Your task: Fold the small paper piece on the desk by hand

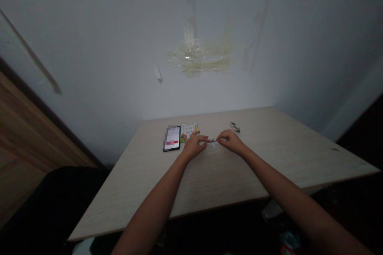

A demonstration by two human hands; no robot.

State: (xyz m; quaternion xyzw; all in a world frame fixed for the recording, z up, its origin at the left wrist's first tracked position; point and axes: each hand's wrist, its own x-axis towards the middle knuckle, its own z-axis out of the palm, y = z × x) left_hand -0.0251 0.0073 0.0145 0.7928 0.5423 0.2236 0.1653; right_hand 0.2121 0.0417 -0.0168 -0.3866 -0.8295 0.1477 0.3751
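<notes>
Between my two hands, just above the middle of the table (pixel 149 171), is a small printed piece of paper (pixel 212 145) with a pale, colourful pattern. My left hand (pixel 194 144) pinches its left side between thumb and finger. Its other fingers spread toward a printed card (pixel 189 128) lying flat behind. My right hand (pixel 229 141) is closed in a pinch at the paper's right edge. Part of the paper is hidden by the fingertips, and its folds are too small to make out.
A phone (pixel 172 138) with a lit screen lies left of the card. Behind my right hand sits a small folded paper piece (pixel 235 127). The wall (pixel 128 48) rises at the table's back edge, with peeling clear tape (pixel 203 61) on it.
</notes>
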